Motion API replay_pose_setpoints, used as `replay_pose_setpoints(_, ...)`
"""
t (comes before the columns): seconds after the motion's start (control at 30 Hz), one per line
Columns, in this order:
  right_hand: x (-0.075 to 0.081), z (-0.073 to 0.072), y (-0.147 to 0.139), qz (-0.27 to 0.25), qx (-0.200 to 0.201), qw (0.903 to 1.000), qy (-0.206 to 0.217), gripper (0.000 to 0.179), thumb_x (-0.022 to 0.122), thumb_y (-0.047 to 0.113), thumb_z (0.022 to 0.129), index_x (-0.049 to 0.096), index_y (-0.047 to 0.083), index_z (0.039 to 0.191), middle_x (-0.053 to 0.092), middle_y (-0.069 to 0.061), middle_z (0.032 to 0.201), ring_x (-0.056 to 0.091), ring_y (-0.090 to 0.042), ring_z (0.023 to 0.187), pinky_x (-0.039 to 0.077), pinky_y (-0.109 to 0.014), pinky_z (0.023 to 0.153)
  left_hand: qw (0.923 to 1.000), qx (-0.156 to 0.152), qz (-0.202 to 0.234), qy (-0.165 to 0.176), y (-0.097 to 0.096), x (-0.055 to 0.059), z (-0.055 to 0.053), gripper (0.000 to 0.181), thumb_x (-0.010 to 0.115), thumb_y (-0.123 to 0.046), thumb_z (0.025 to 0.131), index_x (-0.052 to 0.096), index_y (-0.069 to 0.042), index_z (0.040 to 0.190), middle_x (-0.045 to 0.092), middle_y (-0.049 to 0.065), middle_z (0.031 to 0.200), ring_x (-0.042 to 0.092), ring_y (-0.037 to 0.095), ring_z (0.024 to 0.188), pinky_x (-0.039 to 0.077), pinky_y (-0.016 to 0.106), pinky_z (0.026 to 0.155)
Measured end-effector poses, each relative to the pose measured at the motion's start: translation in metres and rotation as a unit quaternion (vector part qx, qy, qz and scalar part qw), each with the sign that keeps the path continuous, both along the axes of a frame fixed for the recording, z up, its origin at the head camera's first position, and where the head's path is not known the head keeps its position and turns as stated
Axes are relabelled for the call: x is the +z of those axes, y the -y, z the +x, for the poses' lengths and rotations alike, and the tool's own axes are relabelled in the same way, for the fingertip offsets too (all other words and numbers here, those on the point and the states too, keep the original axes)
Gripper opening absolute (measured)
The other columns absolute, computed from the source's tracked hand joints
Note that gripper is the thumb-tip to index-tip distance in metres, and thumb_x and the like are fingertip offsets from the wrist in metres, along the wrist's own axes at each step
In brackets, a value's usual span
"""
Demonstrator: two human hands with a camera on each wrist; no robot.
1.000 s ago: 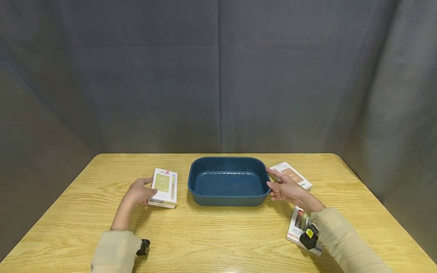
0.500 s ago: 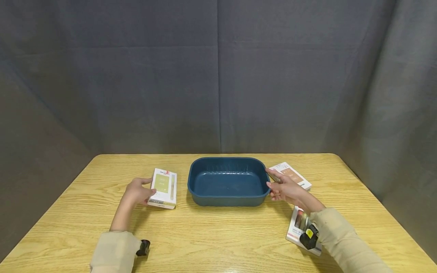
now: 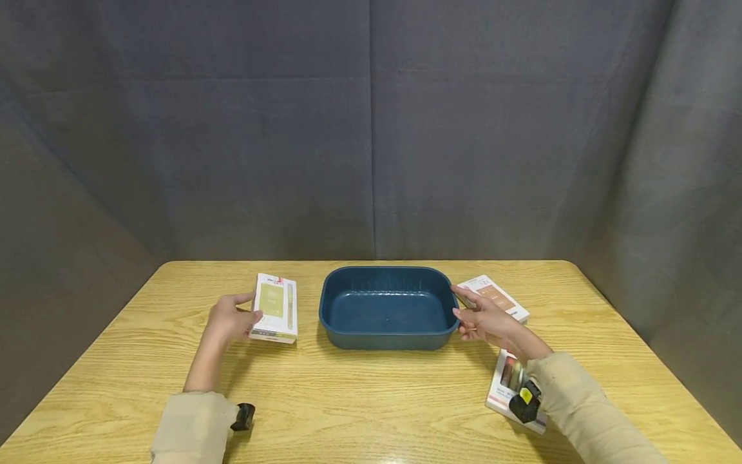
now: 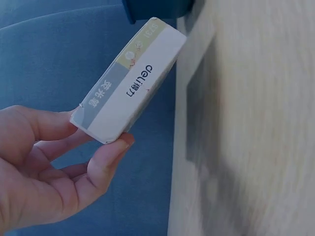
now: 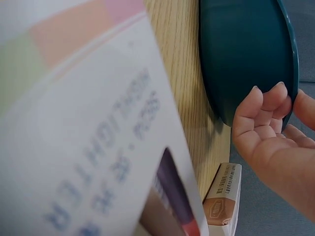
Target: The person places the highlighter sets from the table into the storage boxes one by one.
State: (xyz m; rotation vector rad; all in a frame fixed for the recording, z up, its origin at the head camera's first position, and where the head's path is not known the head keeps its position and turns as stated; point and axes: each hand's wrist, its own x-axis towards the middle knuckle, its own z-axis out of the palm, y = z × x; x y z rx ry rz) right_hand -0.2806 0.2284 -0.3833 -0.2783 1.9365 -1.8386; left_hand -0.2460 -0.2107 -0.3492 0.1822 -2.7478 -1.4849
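My left hand (image 3: pixel 229 317) pinches the left edge of a white highlighter box (image 3: pixel 275 309) with a green panel. In the left wrist view this box (image 4: pixel 130 81) hangs above the table, tilted, its shadow apart from it, with thumb and fingers on its near end. A dark blue plastic basin (image 3: pixel 382 342) stands mid-table with nothing in it. At its right end my right hand (image 3: pixel 491 323) grips the rim; in the right wrist view fingertips press the outer wall and the thumb lies at the rim, its tip partly hidden.
A white box with an orange panel (image 3: pixel 500 298) lies behind my right hand. Another highlighter box (image 3: pixel 502 393), with a window showing the pens, lies under my right forearm, partly covered. The wooden table (image 3: pixel 371 399) ends at a grey curtain (image 3: pixel 278 161).
The left hand has lifted the highlighter box slightly, moving it a little away from me and to the left. The right hand and the basin stay in place.
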Motion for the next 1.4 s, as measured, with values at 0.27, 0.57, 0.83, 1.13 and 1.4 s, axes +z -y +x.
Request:
replay_pose_setpoints(0.27, 0.001, 0.0, 0.001, 0.002, -0.002, 1.0, -0.001, 0.062, 0.041, 0.007, 0.095, 0.003, 0.009, 0.144, 0.043, -0.007, 0.077, 0.048, -0.014, 0.062, 0.045, -0.03, 0.062, 0.9967, 0.022, 0.078, -0.01, 0.0, 0.007, -0.001, 0.051, 0.057, 0.001, 0.084, 0.038, 0.007, 0.131, 0.06, 0.019, 0.082, 0.055, 0.012, 0.054, 0.051, 0.035, 0.059)
replay_pose_setpoints(0.57, 0.001, 0.0, 0.002, 0.003, 0.002, 1.0, -0.005, 0.062, 0.041, 0.007, 0.096, 0.002, 0.009, 0.144, 0.044, -0.006, 0.071, 0.049, -0.014, 0.061, 0.045, -0.03, 0.061, 0.9948, 0.018, 0.096, -0.028, -0.004, 0.016, 0.003, 0.052, 0.056, 0.001, 0.084, 0.037, 0.008, 0.131, 0.059, 0.007, 0.066, 0.053, 0.011, 0.05, 0.051, 0.029, 0.054)
replay_pose_setpoints(0.83, 0.0, -0.001, 0.001, 0.004, 0.003, 1.0, -0.007, 0.062, 0.041, 0.008, 0.096, 0.002, 0.009, 0.144, 0.044, -0.006, 0.071, 0.048, -0.013, 0.061, 0.045, -0.029, 0.061, 0.9934, 0.019, 0.102, -0.05, -0.007, 0.023, 0.006, 0.05, 0.055, -0.002, 0.086, 0.038, 0.007, 0.131, 0.059, 0.022, 0.091, 0.054, 0.011, 0.055, 0.051, 0.029, 0.058)
replay_pose_setpoints(1.13, 0.0, 0.0, 0.0, 0.005, -0.004, 1.0, -0.004, 0.063, 0.043, 0.009, 0.095, 0.003, 0.01, 0.145, 0.041, -0.002, 0.063, 0.049, -0.012, 0.061, 0.046, -0.029, 0.062, 0.9899, 0.018, 0.125, -0.064, -0.015, 0.034, 0.005, 0.049, 0.055, -0.002, 0.086, 0.039, 0.007, 0.131, 0.056, 0.027, 0.097, 0.056, 0.011, 0.059, 0.05, 0.027, 0.056)
replay_pose_setpoints(1.4, -0.001, 0.0, -0.001, 0.011, 0.0, 0.9999, -0.011, 0.063, 0.043, 0.01, 0.095, 0.003, 0.01, 0.145, 0.043, -0.003, 0.067, 0.049, -0.012, 0.06, 0.045, -0.03, 0.062, 0.9874, -0.021, 0.139, -0.072, -0.03, 0.037, 0.002, 0.048, 0.055, 0.0, 0.085, 0.041, 0.006, 0.13, 0.059, 0.022, 0.091, 0.054, 0.01, 0.056, 0.05, 0.027, 0.054)
